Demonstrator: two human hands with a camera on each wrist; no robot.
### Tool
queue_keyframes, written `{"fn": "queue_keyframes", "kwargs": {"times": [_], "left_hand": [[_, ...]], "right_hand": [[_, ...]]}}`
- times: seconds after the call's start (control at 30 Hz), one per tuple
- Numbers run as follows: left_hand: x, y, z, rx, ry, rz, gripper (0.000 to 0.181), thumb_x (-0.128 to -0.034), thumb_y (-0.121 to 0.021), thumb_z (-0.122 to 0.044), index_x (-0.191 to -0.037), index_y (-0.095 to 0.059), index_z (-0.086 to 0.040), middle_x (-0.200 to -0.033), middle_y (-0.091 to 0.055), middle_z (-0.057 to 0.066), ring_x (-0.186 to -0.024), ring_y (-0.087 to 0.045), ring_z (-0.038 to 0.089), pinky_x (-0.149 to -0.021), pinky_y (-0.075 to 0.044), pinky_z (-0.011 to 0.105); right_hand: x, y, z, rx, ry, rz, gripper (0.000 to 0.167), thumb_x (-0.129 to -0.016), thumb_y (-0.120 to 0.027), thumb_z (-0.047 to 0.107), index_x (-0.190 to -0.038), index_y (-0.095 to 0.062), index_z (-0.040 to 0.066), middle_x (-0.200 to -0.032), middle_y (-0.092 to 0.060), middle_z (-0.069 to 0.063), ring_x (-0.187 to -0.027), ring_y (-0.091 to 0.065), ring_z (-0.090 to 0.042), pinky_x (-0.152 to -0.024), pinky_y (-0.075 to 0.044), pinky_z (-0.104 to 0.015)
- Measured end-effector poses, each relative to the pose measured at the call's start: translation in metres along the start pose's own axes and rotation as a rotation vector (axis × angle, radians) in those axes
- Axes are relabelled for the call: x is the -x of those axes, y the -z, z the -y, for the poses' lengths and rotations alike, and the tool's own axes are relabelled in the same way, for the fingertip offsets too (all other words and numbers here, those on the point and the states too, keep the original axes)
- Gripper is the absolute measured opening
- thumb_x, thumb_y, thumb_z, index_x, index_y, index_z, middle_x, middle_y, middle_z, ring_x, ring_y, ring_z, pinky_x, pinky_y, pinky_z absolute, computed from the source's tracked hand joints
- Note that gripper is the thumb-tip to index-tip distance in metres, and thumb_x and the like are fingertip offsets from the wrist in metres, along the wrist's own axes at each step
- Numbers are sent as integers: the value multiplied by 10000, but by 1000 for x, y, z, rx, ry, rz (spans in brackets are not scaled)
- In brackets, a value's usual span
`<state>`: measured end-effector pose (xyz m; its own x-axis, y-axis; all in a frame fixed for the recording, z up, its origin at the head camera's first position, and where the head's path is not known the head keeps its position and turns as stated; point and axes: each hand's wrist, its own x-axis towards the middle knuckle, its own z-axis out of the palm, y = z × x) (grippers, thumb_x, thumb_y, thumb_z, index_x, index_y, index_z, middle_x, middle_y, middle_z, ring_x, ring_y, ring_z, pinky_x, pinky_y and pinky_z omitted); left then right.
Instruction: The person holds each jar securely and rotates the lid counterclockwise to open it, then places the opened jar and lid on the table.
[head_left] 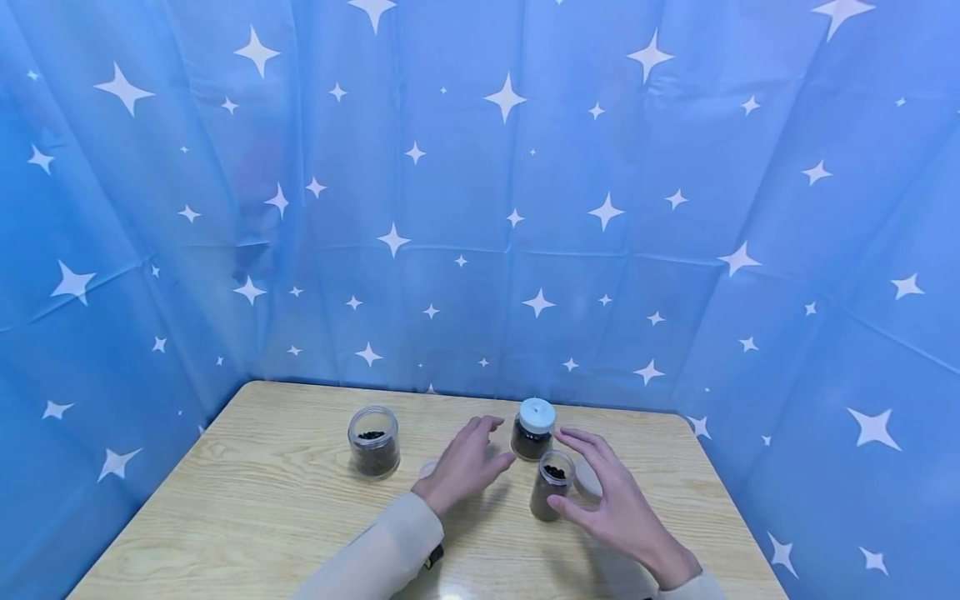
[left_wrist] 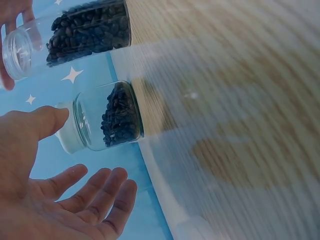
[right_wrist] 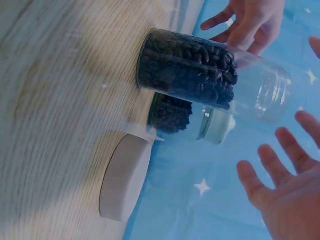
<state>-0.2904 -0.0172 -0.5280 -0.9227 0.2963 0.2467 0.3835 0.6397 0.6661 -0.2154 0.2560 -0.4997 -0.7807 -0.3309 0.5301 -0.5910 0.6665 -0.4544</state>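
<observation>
One blue curtain printed with white stars point(head_left: 465, 192) fills the top of the head view and runs down both sides. Below it the wood-grain table point(head_left: 262, 500) spreads across the bottom of the frame. Next in size come two bare hands: the right hand point(head_left: 618, 500), right of lower centre, is wide, thumb and fingers well parted with nothing gripped; the left hand point(head_left: 467, 462), at lower centre, is loosely spread and holds nothing either.

Left of lower centre stands the squat open glass jar point(head_left: 373, 462), well apart from the right hand. The tall open glass jar point(head_left: 543, 492) stands right of lower centre, its long axis upright (the wrist views, turned sideways, lay it across the frame). It lies just left of the right palm, between thumb and fingers, so the right hand is nearer; the left hand is off to its left. Behind it sits the lidded glass jar point(head_left: 531, 443), near the left thumb; whether they touch, I cannot tell. All three hold dark coffee-like beans point(right_wrist: 190, 65).

Smaller again, the loose pale lid point(right_wrist: 125, 180) lies flat on the table, lower left in the right wrist view
</observation>
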Motion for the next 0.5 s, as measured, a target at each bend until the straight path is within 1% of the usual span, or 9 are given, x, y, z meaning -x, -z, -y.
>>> {"fn": "queue_keyframes", "kwargs": {"times": [0.2,0.37,0.43,0.5], "left_hand": [[-6,-5,1,-4,9,7,648,-1087,-836,-331,-1624,-608,-50,-1545,-703,205,-1381,-737,379,-1161,-631,562],[-9,-8,1,4,21,6,660,-1081,-845,-328,-1621,-606,-34,-1548,-697,225,-1394,-728,398,-1178,-619,572],[-11,-10,1,3,26,8,671,-1079,-847,-335,-1626,-602,-35,-1556,-694,224,-1403,-723,397,-1185,-615,572],[-12,-11,1,2,30,10,684,-1075,-851,-345,-1633,-596,-42,-1562,-691,216,-1408,-719,393,-1188,-615,569]], "right_hand": [[0,0,3,17,16,-7,921,-903,-1023,279,-1704,-570,316,-1694,-618,6,-1548,-607,-266,-1249,-506,-378],[-1,0,6,4,25,-1,918,-902,-1020,249,-1702,-574,307,-1698,-614,-37,-1558,-595,-293,-1292,-376,-186],[-1,0,7,4,29,2,917,-902,-1020,244,-1701,-575,306,-1695,-618,-56,-1559,-594,-297,-1293,-368,-173],[-1,0,8,16,36,7,918,-904,-1019,249,-1704,-571,307,-1694,-619,-65,-1558,-596,-295,-1291,-439,-257]]}}
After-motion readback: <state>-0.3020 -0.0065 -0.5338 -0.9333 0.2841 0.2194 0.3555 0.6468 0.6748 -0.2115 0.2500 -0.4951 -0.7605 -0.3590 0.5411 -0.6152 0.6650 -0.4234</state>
